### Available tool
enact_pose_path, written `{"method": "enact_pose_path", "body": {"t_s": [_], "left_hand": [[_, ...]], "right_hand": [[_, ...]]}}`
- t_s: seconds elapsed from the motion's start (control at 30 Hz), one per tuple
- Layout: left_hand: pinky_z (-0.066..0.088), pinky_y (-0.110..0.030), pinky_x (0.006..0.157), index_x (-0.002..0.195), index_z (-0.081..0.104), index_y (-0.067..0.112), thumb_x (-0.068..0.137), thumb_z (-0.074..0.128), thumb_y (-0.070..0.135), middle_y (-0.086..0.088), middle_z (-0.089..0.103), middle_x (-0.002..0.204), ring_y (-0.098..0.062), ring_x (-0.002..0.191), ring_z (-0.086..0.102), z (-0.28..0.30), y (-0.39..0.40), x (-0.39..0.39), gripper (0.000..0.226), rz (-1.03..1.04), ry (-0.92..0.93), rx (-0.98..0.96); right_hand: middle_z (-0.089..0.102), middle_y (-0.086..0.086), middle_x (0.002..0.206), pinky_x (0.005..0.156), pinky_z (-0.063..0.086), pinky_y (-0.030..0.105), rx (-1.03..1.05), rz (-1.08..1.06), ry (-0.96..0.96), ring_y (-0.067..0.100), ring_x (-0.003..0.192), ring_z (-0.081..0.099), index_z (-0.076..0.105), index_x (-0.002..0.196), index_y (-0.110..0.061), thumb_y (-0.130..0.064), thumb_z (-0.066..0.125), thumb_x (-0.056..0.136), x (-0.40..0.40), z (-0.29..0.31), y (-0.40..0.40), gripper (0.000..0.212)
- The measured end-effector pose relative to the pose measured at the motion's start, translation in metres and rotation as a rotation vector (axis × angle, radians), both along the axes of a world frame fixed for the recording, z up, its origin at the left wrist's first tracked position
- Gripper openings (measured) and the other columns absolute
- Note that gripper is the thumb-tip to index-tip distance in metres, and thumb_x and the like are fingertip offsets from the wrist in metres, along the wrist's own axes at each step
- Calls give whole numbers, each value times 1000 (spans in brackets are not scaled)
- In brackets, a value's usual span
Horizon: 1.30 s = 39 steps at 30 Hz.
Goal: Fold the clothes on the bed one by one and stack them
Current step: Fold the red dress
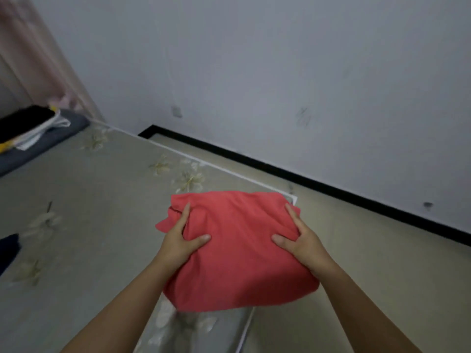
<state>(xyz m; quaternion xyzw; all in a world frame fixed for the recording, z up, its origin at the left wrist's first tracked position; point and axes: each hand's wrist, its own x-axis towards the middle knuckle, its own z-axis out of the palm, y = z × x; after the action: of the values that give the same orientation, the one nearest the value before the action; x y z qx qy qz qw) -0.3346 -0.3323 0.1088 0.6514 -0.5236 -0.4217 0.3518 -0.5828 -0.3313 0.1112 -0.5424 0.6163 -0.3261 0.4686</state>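
My left hand grips the left side of the shirt, thumb on top and fingers running along and under its edge; my right hand does the same on the right side, thumb on top, fingers wrapped over the far edge. Both pinch cloth, neither is spread flat. The shirt is a folded red bundle, held at the near corner of the bed; whether its underside touches the mattress or hangs just above it I cannot tell.

I judge it light and soft: it sags between my hands and a loose flap droops at the left edge. It will not slip, but the folds can open if I carry it by one side only, so I would keep a hold on both sides, fingers under, thumbs over.

Counting: one red shirt in hand; one stack of folded clothes at the far left of the bed, layers too blurred to count; one dark garment at the left edge, partly out of view.
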Motion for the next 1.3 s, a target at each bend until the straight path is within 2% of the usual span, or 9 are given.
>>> {"method": "enact_pose_path", "body": {"t_s": [0.1, 0.33, 0.43, 0.63, 0.7, 0.77, 0.83, 1.0, 1.3], "left_hand": [[26, -3, 83, 144, 21, 16, 75, 73, 6, -1, 41, 137, -2, 112, 37, 50, -45, -61, 87, -63, -5, -120], [24, -7, 91, 145, 18, 16, 73, 75, 12, -4, 35, 144, -2, 116, 36, 143, -156, -157, 92, -171, -23, -334], [24, -10, 91, 146, 16, 16, 74, 75, 18, -5, 35, 145, -11, 125, 39, 167, -212, -186, 93, -201, -60, -369], [22, -14, 96, 146, 13, 13, 74, 75, 23, -4, 28, 149, -15, 132, 33, 220, -344, -229, 95, -282, -60, -444], [22, -19, 103, 146, 14, 15, 72, 77, 29, -5, 30, 148, -17, 133, 33, 240, -384, -239, 99, -295, -67, -473], [21, -32, 112, 147, 14, 19, 61, 76, 45, -4, 31, 148, -18, 134, 32, 256, -422, -248, 109, -300, -88, -493], [22, -38, 113, 147, 13, 21, 60, 76, 47, -3, 30, 148, -19, 134, 32, 268, -454, -254, 111, -292, -98, -511], [25, -24, 104, 147, 10, 19, 73, 74, 30, -4, 28, 149, -19, 133, 34, 271, -538, -263, 98, -220, -90, -558], [27, -23, 101, 146, 14, 20, 74, 74, 26, -6, 29, 149, -20, 131, 35, 251, -699, -236, 94, 72, -113, -475]], "right_hand": [[44, -9, 118, 82, 31, 8, -107, -74, 31, 6, 107, 46, 26, 141, -30, -13, 72, 76, -58, 55, -28, 82], [42, -10, 119, 90, 32, 17, -295, -167, 88, 5, 107, 44, 25, 141, -33, -21, 74, 74, -154, 150, -105, 84], [45, -3, 131, 92, 33, 19, -349, -197, 134, 10, 110, 47, 26, 141, -33, -25, 75, 73, -184, 180, -152, 85], [41, 4, 141, 96, 34, 23, -420, -240, 237, 18, 122, 46, 26, 142, -31, -31, 76, 71, -227, 240, -266, 86], [40, 3, 141, 96, 33, 23, -439, -259, 248, 19, 122, 45, 26, 142, -31, -32, 76, 71, -236, 259, -300, 87], [39, 3, 142, 95, 32, 22, -466, -264, 263, 19, 123, 44, 25, 142, -31, -32, 76, 71, -245, 273, -332, 88], [38, 2, 142, 94, 31, 21, -482, -241, 277, 18, 123, 44, 24, 143, -31, -33, 76, 71, -253, 285, -365, 89], [35, 0, 145, 98, 33, 24, -474, -111, 277, 18, 125, 43, 22, 143, -32, -33, 76, 69, -267, 296, -465, 91], [34, -2, 144, 97, 34, 24, -437, 244, 187, 15, 123, 42, 22, 143, -31, -32, 76, 69, -241, 283, -700, 92]]}}
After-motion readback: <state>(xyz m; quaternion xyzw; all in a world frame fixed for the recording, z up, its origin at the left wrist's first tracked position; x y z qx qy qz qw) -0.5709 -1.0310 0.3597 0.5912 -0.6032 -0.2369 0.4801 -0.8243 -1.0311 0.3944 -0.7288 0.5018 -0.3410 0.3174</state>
